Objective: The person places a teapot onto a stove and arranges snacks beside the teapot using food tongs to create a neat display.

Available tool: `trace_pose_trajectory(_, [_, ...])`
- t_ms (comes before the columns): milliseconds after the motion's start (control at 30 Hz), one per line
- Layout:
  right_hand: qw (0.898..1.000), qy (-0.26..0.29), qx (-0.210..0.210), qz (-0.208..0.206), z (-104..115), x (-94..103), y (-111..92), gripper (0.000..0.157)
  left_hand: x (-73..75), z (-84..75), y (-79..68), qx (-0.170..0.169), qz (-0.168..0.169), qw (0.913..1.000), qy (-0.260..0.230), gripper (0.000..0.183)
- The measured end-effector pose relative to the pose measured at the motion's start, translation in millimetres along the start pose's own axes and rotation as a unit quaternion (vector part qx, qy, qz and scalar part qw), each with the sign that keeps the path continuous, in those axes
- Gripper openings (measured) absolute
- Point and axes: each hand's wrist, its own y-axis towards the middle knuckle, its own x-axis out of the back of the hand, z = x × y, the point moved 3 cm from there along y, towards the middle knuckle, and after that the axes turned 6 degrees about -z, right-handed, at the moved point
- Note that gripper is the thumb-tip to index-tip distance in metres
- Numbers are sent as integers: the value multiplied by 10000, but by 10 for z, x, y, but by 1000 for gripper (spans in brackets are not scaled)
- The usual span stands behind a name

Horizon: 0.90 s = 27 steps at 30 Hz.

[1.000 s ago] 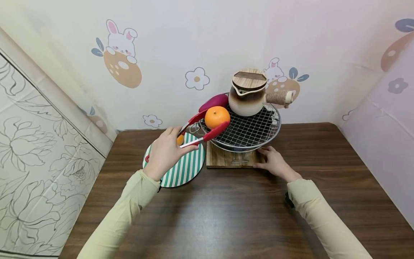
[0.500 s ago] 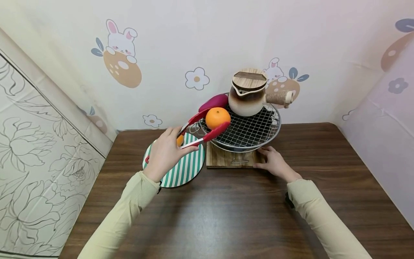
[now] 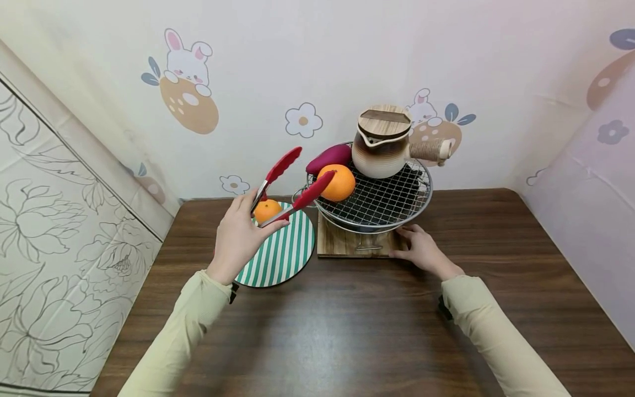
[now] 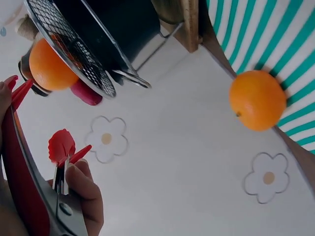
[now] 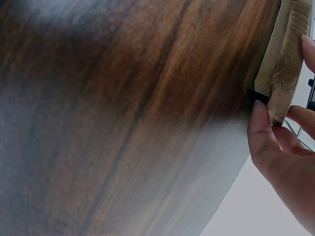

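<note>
My left hand (image 3: 238, 234) holds red-tipped metal tongs (image 3: 311, 190), their arms spread with nothing between the tips. One red tip overlaps the left side of an orange (image 3: 341, 185) in the head view. That orange sits on the wire grill rack (image 3: 392, 194), in front of a smooth purple elongated thing (image 3: 327, 158). A second orange (image 4: 257, 100) lies on a round green-and-white striped mat (image 3: 284, 256), just beyond my left hand. My right hand (image 3: 424, 251) grips the right front corner of the wooden board (image 5: 288, 59) under the grill, fingers at its edge.
A brown-and-cream pot (image 3: 379, 157) with a wooden lid and rope-wrapped side handle stands at the back of the rack. The dark wooden table (image 3: 322, 331) meets a patterned wall covering (image 3: 258, 71) behind the grill.
The tongs have let go of the orange on the rack and their arms have spread. My left hand has drawn back to the left, uncovering the second orange. My right hand has stayed put.
</note>
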Motion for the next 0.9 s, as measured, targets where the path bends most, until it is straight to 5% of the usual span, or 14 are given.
trace_pose_trajectory(267, [10000,1,15,-10,-8,2,1,76,-28,319,-37,457,-101,9989,92,87])
trace_pose_trajectory(633, [10000,4,28,-7,-8,-16,4,75,-150,740,-80,1318,251,9908,155,87])
trace_pose_trajectory(900, [10000,40,22,-4,-4,-13,5,75,-212,917,-109,1543,331,9869,328,86])
